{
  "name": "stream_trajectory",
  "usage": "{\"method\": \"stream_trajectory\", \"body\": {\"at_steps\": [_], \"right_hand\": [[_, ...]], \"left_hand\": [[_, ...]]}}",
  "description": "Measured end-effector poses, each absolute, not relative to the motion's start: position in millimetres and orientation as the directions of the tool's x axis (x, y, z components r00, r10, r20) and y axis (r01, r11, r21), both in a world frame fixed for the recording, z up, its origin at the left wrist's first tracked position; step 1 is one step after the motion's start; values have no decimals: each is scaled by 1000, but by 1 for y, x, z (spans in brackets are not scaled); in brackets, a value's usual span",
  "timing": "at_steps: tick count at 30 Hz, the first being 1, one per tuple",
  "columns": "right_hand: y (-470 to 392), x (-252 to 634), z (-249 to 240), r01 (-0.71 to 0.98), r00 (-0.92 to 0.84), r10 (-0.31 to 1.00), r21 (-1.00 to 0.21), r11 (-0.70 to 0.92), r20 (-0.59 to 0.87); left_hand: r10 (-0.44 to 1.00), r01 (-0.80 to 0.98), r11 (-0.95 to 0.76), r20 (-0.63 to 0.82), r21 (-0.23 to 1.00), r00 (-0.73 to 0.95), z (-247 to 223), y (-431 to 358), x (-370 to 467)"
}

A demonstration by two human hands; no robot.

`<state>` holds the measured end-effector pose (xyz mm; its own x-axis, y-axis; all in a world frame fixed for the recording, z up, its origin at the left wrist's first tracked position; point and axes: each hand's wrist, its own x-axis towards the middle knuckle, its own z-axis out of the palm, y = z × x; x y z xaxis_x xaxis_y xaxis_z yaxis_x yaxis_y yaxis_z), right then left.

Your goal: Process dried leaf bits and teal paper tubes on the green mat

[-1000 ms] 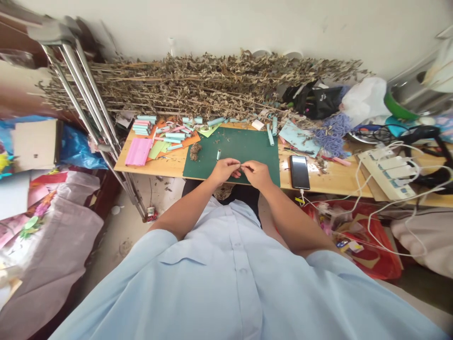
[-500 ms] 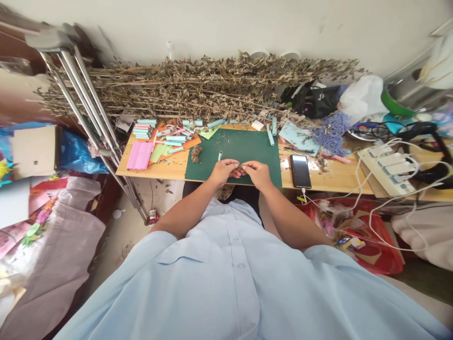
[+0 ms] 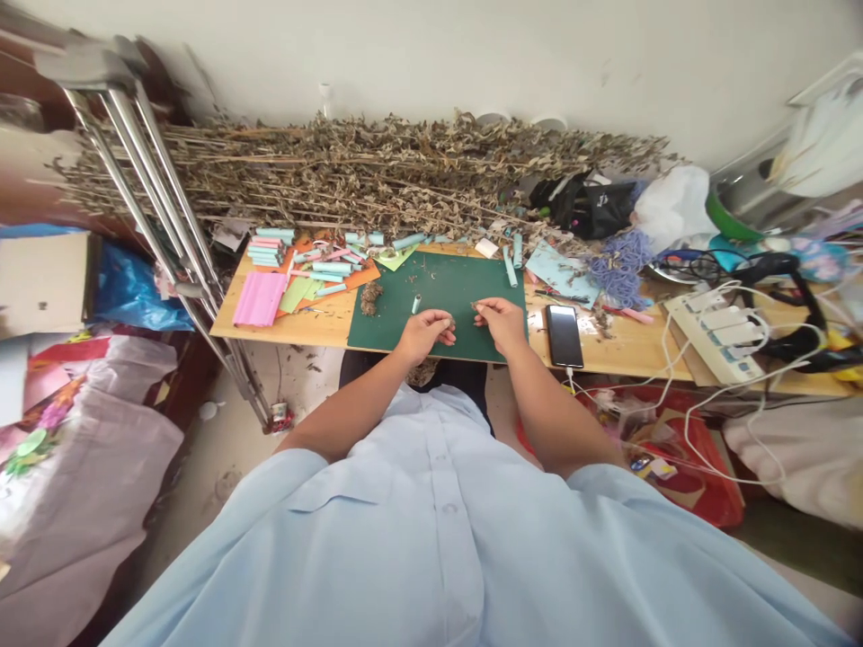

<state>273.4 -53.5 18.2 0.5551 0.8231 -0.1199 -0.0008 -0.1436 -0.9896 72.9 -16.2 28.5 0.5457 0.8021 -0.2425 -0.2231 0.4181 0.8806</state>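
Note:
Over the front of the green mat (image 3: 445,279), my left hand (image 3: 426,334) has its fingers curled together around a small bit of dried leaf. To its right, my right hand (image 3: 500,323) pinches another brown scrap of dried plant (image 3: 475,308) between thumb and fingertips. The two hands are apart. A small pale blue paper tube (image 3: 416,304) stands on the mat just beyond my left hand. At the mat's left side lies a clump of crumbled dried leaves (image 3: 370,297).
Long dried plant stalks (image 3: 337,171) line the table's back. Paper rolls (image 3: 332,268) and a pink sheet (image 3: 260,299) lie left. A phone (image 3: 564,335), purple yarn (image 3: 620,263) and a power strip (image 3: 715,332) are right. Crutches (image 3: 162,198) lean at left.
My hands have separated, my right hand moving to the right and slightly up with a scrap of leaf. The camera view has shifted slightly.

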Motion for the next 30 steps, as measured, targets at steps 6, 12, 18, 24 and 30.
{"method": "stream_trajectory", "body": {"at_steps": [6,12,18,24,30], "right_hand": [[-47,280,16,389,470,882,-906,-170,36],[-47,282,21,860,147,966,-509,-19,212],[-49,290,24,805,151,965,-593,6,214],[-66,275,44,649,301,926,-760,-25,226],[-79,250,60,430,176,983,-902,-37,43]], "left_hand": [[798,-199,389,-222,899,560,24,-16,73],[797,-190,371,-206,909,568,23,-15,73],[794,-199,385,-213,901,570,23,-15,72],[795,-240,382,-185,893,578,18,-15,72],[780,-217,397,-204,892,592,24,-14,70]]}}
